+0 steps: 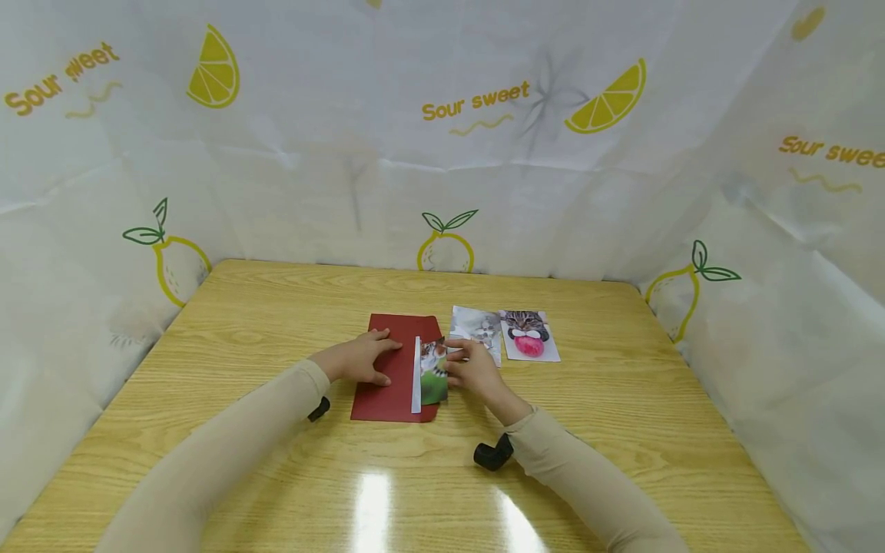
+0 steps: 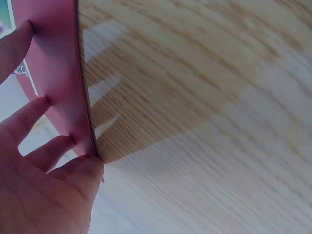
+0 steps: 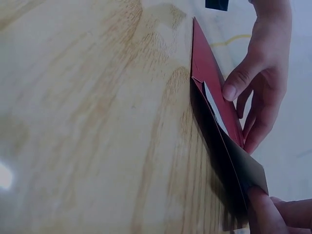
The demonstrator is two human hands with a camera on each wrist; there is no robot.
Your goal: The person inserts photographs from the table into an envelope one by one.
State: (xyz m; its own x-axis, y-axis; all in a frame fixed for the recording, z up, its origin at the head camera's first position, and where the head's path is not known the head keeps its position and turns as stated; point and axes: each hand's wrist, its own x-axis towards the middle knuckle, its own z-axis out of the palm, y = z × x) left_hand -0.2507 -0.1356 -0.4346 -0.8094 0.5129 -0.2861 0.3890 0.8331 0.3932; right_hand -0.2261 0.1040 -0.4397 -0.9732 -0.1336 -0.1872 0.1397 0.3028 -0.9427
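My left hand (image 1: 358, 358) rests with spread fingers on a red envelope (image 1: 380, 399) lying on the table; in the left wrist view its fingertips (image 2: 45, 100) press on the red paper near the edge. A photo card (image 1: 433, 388) with an animal on a green ground lies over the envelope's right side, a white strip (image 1: 416, 376) along its left edge. At the card's right edge, my right hand (image 1: 478, 372) pinches it between thumb and fingers. From the right wrist view, the card (image 3: 249, 170) tilts up off the envelope's open end.
Right of the envelope lie a pale photo card (image 1: 477, 322) and, beside it, a card with a cat and a pink ball (image 1: 528, 346). The wooden table (image 1: 588, 430) meets white cloth (image 1: 311, 192) with lemon prints behind and at both sides.
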